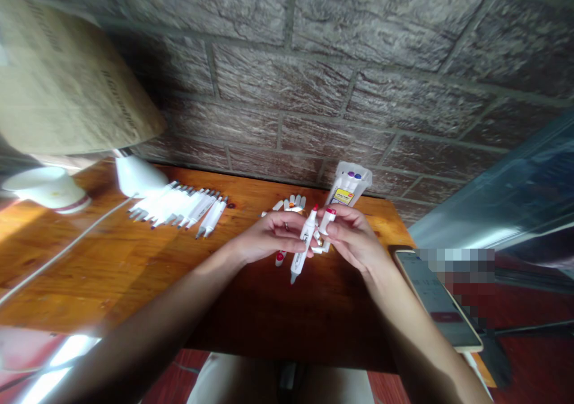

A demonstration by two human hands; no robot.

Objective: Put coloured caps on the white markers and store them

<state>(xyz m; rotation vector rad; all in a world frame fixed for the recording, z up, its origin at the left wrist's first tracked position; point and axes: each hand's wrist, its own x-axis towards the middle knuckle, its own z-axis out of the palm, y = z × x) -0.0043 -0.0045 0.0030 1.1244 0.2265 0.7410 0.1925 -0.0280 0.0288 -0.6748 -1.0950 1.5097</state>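
My left hand (269, 236) grips a white marker (304, 245) that points down and slightly left, with a red tip at its top end. My right hand (352, 236) pinches a small white cap (326, 222) with a red end beside the marker's top. Several loose white markers (289, 204) lie on the wooden table (134, 272) just behind my hands. A row of several white markers (179, 208) is laid out side by side further left. A clear pouch (347, 186) holding markers with purple caps stands against the brick wall.
A white lamp base (45, 190) and a white cable (63, 251) sit at the left. A cardboard box (58, 81) hangs over the back left corner. A phone (437, 299) lies at the table's right edge. The brick wall (314, 63) closes the back.
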